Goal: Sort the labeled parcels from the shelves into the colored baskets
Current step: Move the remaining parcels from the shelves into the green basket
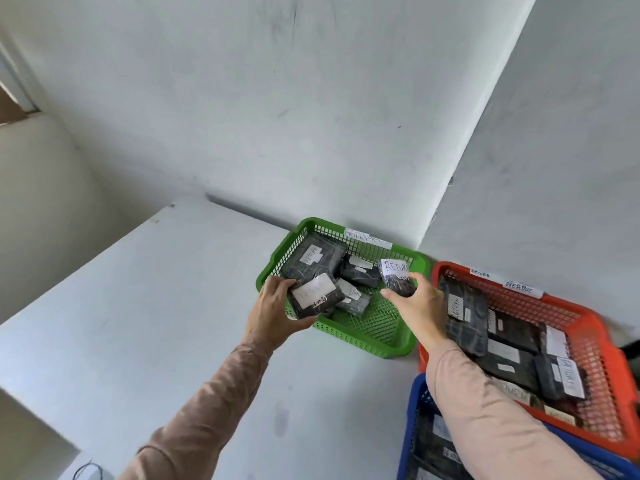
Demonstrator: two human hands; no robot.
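A green basket (375,336) stands on a white surface against the wall and holds several black-wrapped parcels with white labels. My left hand (273,311) grips a flat black parcel with a white label (313,294) over the basket's left rim. My right hand (417,306) holds a smaller black parcel marked RETURN (396,277) above the basket's right side. A large parcel (313,259) lies in the basket's far left corner. To the right sit an orange basket (595,322) and a blue basket (414,434), both holding labeled black parcels.
White paper tags are taped to the far rims of the green and orange baskets. The white surface (173,306) stretches left and toward me, with a drop at its left edge. A wall corner rises behind the baskets.
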